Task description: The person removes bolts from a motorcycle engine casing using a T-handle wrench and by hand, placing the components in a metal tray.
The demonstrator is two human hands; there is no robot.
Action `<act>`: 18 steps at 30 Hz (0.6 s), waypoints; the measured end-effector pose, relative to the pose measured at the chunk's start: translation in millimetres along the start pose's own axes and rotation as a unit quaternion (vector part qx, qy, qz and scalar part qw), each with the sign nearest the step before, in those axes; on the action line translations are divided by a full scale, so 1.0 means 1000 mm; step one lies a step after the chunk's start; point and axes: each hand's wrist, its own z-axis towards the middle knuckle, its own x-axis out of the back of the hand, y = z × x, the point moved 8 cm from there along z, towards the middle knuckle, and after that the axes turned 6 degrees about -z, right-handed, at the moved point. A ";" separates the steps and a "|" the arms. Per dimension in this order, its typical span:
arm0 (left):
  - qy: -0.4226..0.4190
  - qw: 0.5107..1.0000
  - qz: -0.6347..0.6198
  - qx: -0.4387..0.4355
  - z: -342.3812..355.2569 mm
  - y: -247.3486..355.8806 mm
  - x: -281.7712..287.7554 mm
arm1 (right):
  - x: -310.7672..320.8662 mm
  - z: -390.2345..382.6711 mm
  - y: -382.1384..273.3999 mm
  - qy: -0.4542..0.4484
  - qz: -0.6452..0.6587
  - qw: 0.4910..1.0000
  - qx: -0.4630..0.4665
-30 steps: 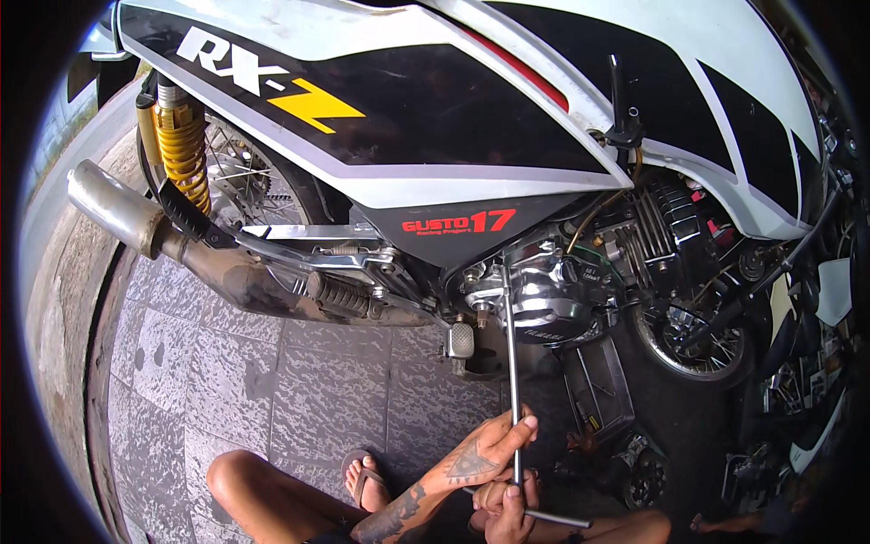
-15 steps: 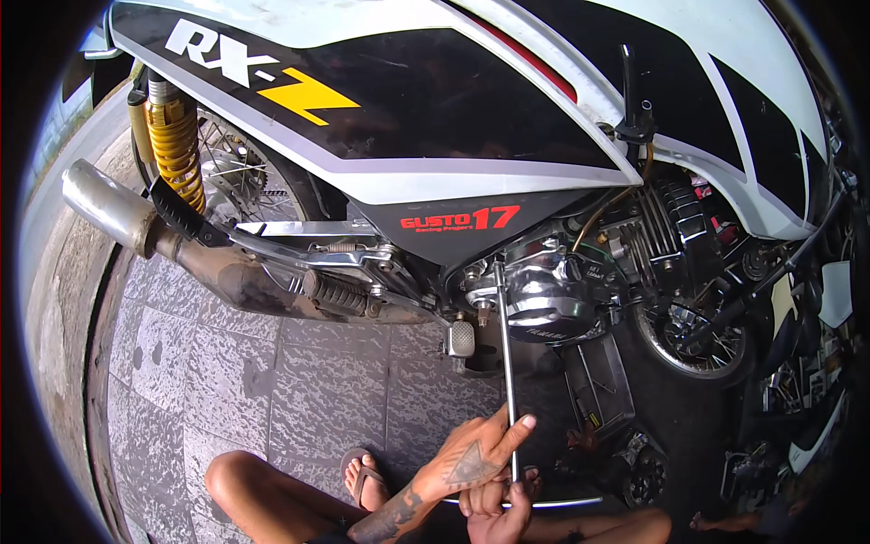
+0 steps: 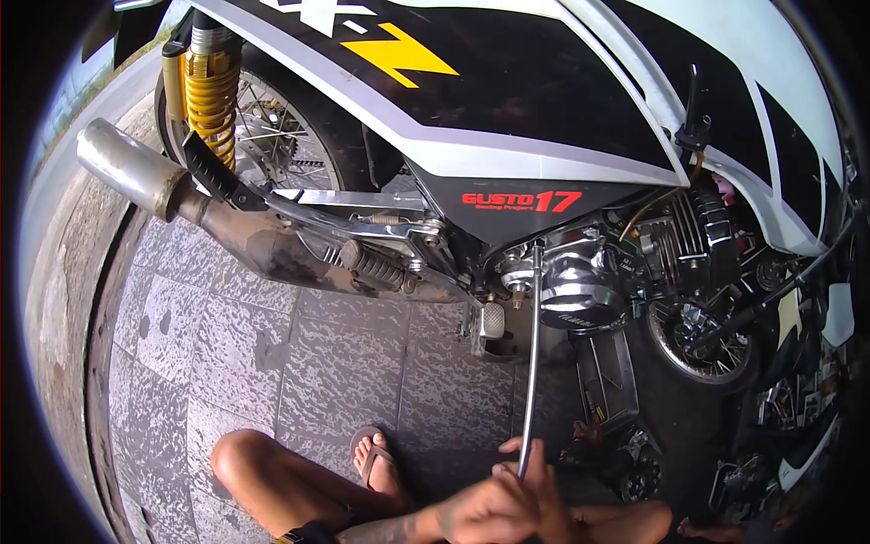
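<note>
A long chrome T-handle wrench [image 3: 533, 363] runs from the polished engine side cover [image 3: 580, 276] down toward my lap, its far tip against the upper left edge of that cover. My left hand [image 3: 494, 510], at the end of a tattooed forearm, is closed in a fist at the wrench's near end; its crossbar is hidden by the hands. My right hand [image 3: 541, 471] wraps its fingers round the shaft just above, beside the left. What the far tip sits on is too small to make out.
The motorcycle's side panel [image 3: 544, 91] spans the top. A foot peg [image 3: 376, 266], brake pedal [image 3: 492, 320] and exhaust [image 3: 263, 245] jut out left of the wrench. A grey tray [image 3: 609, 376] lies right, near loose parts [image 3: 642, 467]. My sandalled foot [image 3: 379, 462] rests on tiles.
My left hand has slid down from the shaft to the wrench's near end. The right hand now sits higher on the shaft. The whole view has shifted, moving the motorcycle rightward.
</note>
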 end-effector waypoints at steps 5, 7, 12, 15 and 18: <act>0.190 0.968 -0.111 0.117 -0.020 -0.012 0.103 | 0.041 0.017 -0.021 -0.300 -0.299 0.906 0.006; 0.193 0.941 0.108 0.258 -0.011 -0.034 0.105 | 0.049 0.012 -0.015 -0.323 -0.347 0.880 0.021; 0.127 0.934 0.105 0.318 -0.001 -0.064 0.072 | 0.073 0.014 -0.039 -0.159 -0.302 0.939 0.046; 0.187 0.931 0.044 0.311 -0.008 -0.068 0.070 | 0.116 -0.009 -0.033 0.200 -0.081 0.975 0.059; 0.199 0.929 -0.039 0.309 -0.011 -0.083 0.070 | 0.099 -0.085 0.044 0.509 0.256 0.808 -0.146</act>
